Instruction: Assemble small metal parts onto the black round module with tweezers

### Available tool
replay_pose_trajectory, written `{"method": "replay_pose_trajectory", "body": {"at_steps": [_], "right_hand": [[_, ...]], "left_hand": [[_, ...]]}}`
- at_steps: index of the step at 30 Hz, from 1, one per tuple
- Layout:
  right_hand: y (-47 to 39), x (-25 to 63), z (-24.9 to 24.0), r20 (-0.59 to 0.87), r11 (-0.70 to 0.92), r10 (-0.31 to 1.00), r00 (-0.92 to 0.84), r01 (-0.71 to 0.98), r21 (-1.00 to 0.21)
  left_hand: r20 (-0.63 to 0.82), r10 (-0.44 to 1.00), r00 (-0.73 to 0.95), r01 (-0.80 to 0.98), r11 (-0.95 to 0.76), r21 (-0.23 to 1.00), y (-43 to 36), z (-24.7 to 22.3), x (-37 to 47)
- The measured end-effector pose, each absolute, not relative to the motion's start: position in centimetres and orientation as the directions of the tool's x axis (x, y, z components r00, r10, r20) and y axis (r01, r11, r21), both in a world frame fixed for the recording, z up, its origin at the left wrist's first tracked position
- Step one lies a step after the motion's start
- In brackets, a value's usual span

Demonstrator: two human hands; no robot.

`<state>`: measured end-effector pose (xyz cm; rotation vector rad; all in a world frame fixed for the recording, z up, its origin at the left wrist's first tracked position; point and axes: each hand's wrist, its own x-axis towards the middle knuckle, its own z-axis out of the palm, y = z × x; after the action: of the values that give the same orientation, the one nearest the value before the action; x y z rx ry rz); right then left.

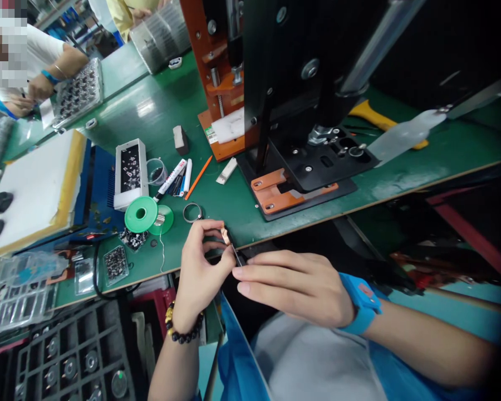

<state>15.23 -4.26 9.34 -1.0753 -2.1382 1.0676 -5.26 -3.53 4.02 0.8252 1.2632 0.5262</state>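
Just off the table's front edge, my left hand (201, 268) pinches a small copper-coloured part (225, 235) between thumb and fingers. My right hand (296, 285) comes in from the right, its fingers closed on a thin metal tool (236, 257). The tool's narrow end meets the small part, or lies very close to it; its exact kind is too small to make out. A steel ring clamp (192, 212) lies on the green table beyond my left fingers. Left of it stands a green solder wire spool (141, 214).
A black press (313, 161) with an orange base plate (271, 192) rises at the right. Markers (173, 177), an orange stick (198, 178) and a white parts box (130, 174) sit farther back. Lower left is a compartment tray (75, 351). Another person's hand (42, 87) works across the table.
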Motion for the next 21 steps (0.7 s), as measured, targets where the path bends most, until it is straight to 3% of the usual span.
{"method": "replay_pose_trajectory", "body": {"at_steps": [21], "right_hand": [[-4.05, 15.02, 9.54, 0.128, 0.431, 0.814, -0.566, 0.444, -0.785]], "left_hand": [[-0.668, 0.689, 0.282, 0.082, 0.676, 0.732, -3.17, 3.99, -5.6]]}}
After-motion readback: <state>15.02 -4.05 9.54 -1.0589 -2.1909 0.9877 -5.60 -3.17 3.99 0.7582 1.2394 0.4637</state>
